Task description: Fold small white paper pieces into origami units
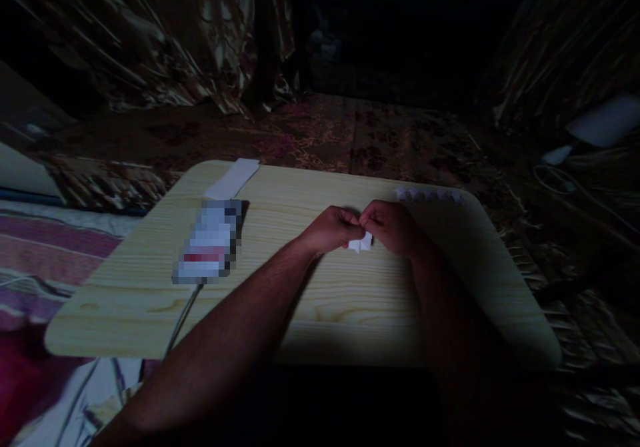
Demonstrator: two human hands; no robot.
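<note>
A small folded piece of white paper (360, 243) is held between both hands, low over the middle of the wooden table. My left hand (334, 228) grips its left side with the fingers closed. My right hand (391, 224) pinches it at the upper right, the fingertips meeting those of the left. The fingers hide the upper part of the paper, and its lower edge shows pointed, creased flaps. Just beyond my right hand, several small folded white paper pieces (429, 195) lie in a row along the far edge.
The pale wooden table (345, 307) has rounded corners. At its left lie a blurred-out phone-like device (207, 243) with a cable (184, 317) and a stack of white paper strips (233, 178). Patterned curtains (200, 33) hang behind. A white lamp (607, 121) stands at right.
</note>
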